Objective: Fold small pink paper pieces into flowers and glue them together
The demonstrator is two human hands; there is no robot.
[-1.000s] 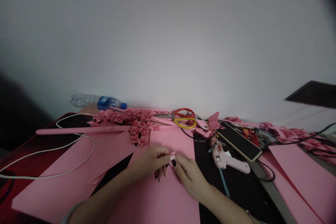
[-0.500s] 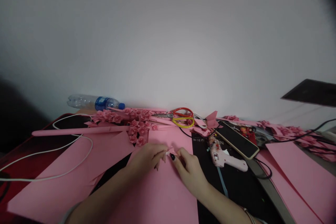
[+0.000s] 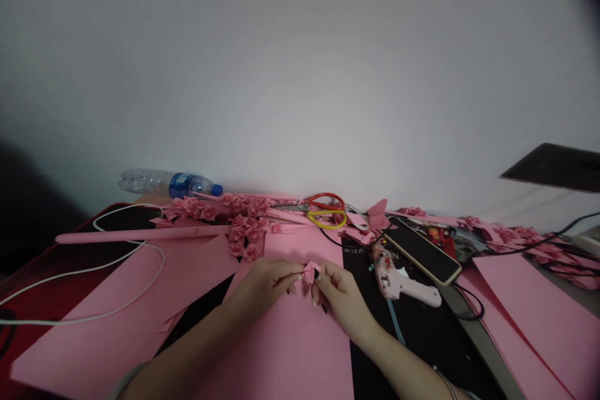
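Between my two hands is a small folded pink paper flower (image 3: 308, 272), pinched by the fingertips on both sides. My left hand (image 3: 269, 281) is closed on its left edge, fingers curled. From the right, my right hand (image 3: 341, 300) grips it with thumb and fingers; dark nail polish shows. Both hands are just above a large pink paper sheet (image 3: 300, 350). Past the hands, a cluster of finished pink paper roses (image 3: 246, 231) lies at the sheet's far left corner. Scissors (image 3: 327, 219) with red and yellow handles rest beyond the sheet.
A pale pink glue gun (image 3: 407, 286) and a phone (image 3: 424, 251) lie to the right. More pink sheets (image 3: 539, 312) are at far right. A rolled pink paper tube (image 3: 140, 235), a white cable (image 3: 117, 312) and a plastic bottle (image 3: 159, 182) are on the left, near the wall.
The pink flower has turned and shows more of its petals between my fingertips. My right hand's fingers have shifted, with the thumb now further back. The other things lie as before.
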